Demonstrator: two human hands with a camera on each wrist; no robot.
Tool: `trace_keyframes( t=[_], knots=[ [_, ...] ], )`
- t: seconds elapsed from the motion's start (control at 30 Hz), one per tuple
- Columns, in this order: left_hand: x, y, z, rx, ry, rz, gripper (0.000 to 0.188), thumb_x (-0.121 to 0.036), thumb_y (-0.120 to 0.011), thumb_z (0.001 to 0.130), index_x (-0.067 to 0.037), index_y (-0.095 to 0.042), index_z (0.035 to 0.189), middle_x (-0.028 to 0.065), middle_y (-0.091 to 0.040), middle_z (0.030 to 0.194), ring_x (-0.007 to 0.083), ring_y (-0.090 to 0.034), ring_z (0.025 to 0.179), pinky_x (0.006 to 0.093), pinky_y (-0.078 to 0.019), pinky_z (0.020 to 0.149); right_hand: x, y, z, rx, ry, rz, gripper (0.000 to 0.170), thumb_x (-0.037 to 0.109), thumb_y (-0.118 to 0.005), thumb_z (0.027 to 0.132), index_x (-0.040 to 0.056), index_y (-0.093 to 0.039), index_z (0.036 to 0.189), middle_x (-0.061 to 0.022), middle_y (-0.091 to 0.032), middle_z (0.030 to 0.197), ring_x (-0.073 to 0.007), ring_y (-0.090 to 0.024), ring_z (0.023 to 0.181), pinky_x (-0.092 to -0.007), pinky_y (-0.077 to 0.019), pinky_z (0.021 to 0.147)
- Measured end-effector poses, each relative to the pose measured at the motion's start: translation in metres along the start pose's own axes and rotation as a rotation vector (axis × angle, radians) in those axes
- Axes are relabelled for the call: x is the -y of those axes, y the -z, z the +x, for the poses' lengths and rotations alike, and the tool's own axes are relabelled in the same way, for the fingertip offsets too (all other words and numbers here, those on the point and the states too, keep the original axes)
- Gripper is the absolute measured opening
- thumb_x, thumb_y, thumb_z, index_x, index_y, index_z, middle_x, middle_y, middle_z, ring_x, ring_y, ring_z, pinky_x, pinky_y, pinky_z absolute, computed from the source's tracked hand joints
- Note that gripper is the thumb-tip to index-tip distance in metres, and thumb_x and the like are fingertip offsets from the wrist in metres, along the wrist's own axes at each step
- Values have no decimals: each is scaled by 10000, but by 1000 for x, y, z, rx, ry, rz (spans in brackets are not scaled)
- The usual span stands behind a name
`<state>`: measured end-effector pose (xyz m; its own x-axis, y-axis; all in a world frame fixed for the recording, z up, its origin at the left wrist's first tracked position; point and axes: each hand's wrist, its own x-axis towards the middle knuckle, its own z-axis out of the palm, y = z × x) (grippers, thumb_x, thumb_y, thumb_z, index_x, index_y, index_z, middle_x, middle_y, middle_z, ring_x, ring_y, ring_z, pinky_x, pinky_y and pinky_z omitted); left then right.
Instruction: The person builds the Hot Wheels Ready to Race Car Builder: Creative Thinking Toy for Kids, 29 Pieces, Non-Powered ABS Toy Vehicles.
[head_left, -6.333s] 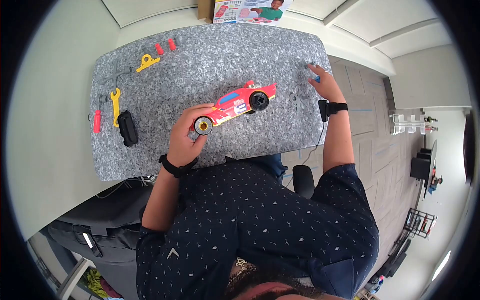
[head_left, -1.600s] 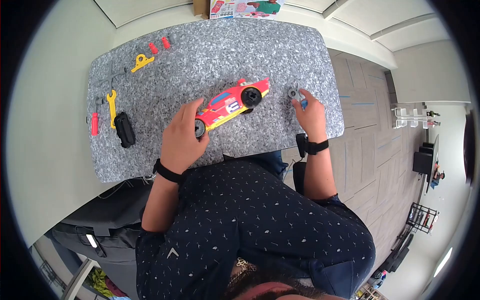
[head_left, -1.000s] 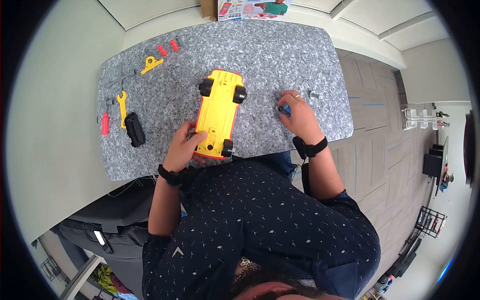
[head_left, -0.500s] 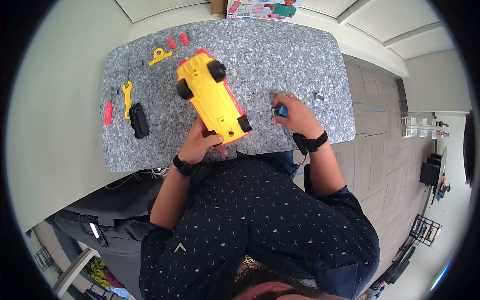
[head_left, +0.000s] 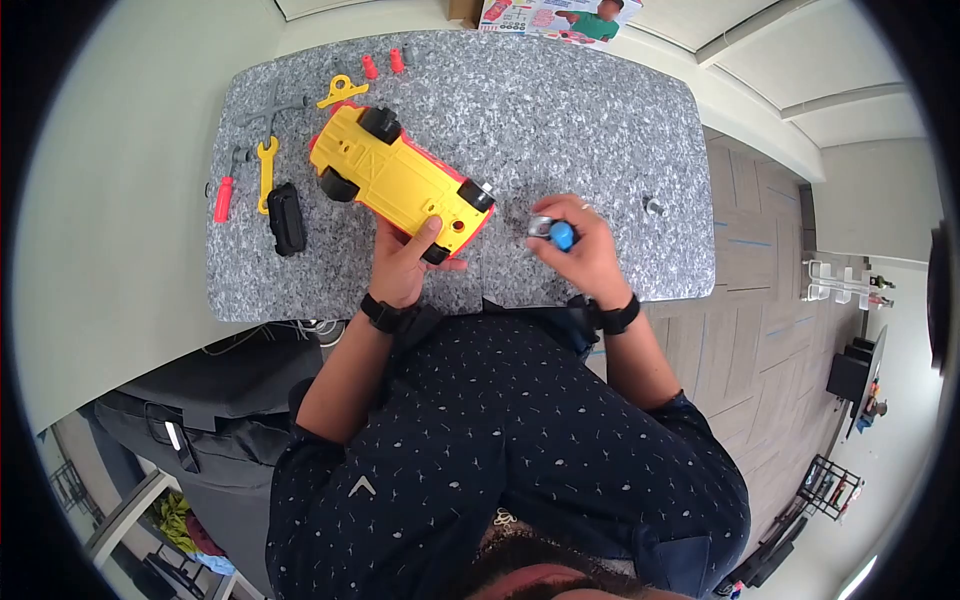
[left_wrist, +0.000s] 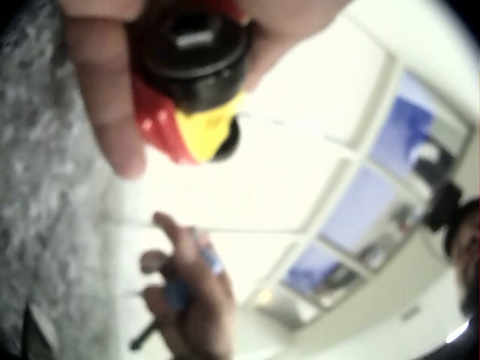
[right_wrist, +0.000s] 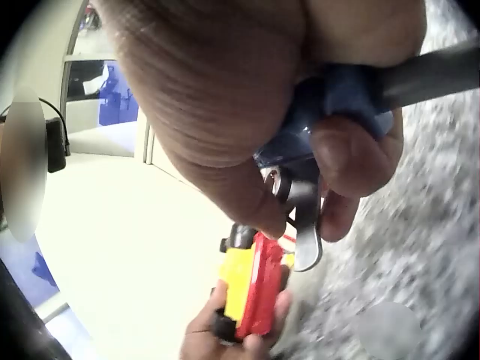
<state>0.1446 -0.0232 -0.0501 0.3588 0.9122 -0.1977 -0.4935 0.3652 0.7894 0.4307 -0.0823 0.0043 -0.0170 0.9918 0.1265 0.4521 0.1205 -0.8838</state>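
My left hand (head_left: 400, 268) grips one end of a red toy car (head_left: 400, 180), thumb on its yellow underside, which faces up; the black wheels show. In the left wrist view a wheel (left_wrist: 196, 64) sits between my fingers. To the right of the car, my right hand (head_left: 588, 258) holds a blue-handled screwdriver (right_wrist: 345, 94), its grey shaft pointing out past the fingers. Thumb and fingertips of the same hand also pinch a small silver-grey part (right_wrist: 306, 225) with a flat, rounded tab. The two hands are apart, both over the speckled table (head_left: 560, 120).
At left lie a yellow wrench (head_left: 266, 175), a red-handled tool (head_left: 223, 200), a black oblong part (head_left: 286, 220) and a grey cross-shaped piece (head_left: 270, 118). Behind the car are a yellow bracket (head_left: 342, 92) and red pieces (head_left: 397, 60). A small grey piece (head_left: 654, 206) stands at right.
The car has been turned from its side to underside up and swung leftward. My right hand has moved in from the table's right side, taking up the grey part along with the screwdriver.
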Motion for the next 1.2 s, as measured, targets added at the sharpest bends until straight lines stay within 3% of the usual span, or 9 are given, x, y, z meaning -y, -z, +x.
trace_keyframes(
  t=[0.17,0.3,0.4,0.6,0.8,0.93,1.03,1.1,1.2],
  knots=[
    [14,1,4,-9,-122,35,636,-52,-687,1114,-135,-364,1655,133,-662,1512,291,-729,1335,497,-692,985,31,-54,7,119,-249,428,167,-62,-825,987,8,-690,1056,-100,-764,1130,-153,-775,852,-289,-624,745],
    [15,7,2,-8,-96,-15,659,3,-689,1100,-133,-370,1661,118,-652,1526,259,-686,1381,446,-583,1138,29,-64,12,88,-359,473,349,-26,-894,947,19,-594,1120,-112,-748,1028,-137,-776,786,-276,-620,639],
    [18,13,5,-5,-89,-12,775,20,-752,1053,-150,-323,1676,96,-627,1522,231,-670,1378,434,-568,1149,14,-76,16,-112,-223,371,437,39,-944,921,17,-569,1144,-110,-758,966,-146,-777,739,-281,-604,568],
    [22,18,3,19,-133,-8,819,74,-796,988,-131,-360,1651,99,-637,1512,239,-678,1368,426,-575,1125,34,-78,25,-22,-397,230,614,207,-980,920,23,-503,1260,-129,-767,870,-150,-748,609,-288,-570,490],
    [18,14,2,18,-90,-31,851,115,-786,944,-133,-369,1643,113,-648,1504,255,-703,1342,448,-585,1132,18,-53,16,20,-246,111,534,311,-952,949,10,-650,1271,-59,-743,858,-136,-743,765,-373,-581,646],
    [13,14,2,36,-33,-95,830,111,-763,955,-127,-354,1636,146,-647,1496,303,-722,1324,517,-667,1042,9,8,0,-182,-95,-561,553,353,-950,923,20,-727,1304,-212,-751,1161,-357,-759,919,-478,-610,796],
    [10,11,3,46,-26,-93,783,105,-732,973,-116,-368,1629,170,-648,1500,348,-726,1322,584,-701,982,-6,48,-24,-172,-308,-793,651,392,-931,921,35,-707,1418,-351,-651,1380,-501,-737,1099,-528,-624,909],
    [15,15,5,65,-62,-60,713,99,-693,999,-105,-414,1623,189,-653,1514,393,-719,1341,657,-698,972,-6,62,-32,-170,-456,-843,722,431,-914,926,37,-677,1484,-399,-602,1443,-541,-710,1208,-535,-620,978],
    [14,12,3,68,-80,-54,704,97,-690,1001,-103,-419,1619,189,-657,1505,390,-721,1338,650,-704,964,-31,78,-42,-176,-524,-914,851,482,-886,939,0,-598,1577,-463,-557,1526,-589,-627,1376,-545,-571,1106]
  ],
)
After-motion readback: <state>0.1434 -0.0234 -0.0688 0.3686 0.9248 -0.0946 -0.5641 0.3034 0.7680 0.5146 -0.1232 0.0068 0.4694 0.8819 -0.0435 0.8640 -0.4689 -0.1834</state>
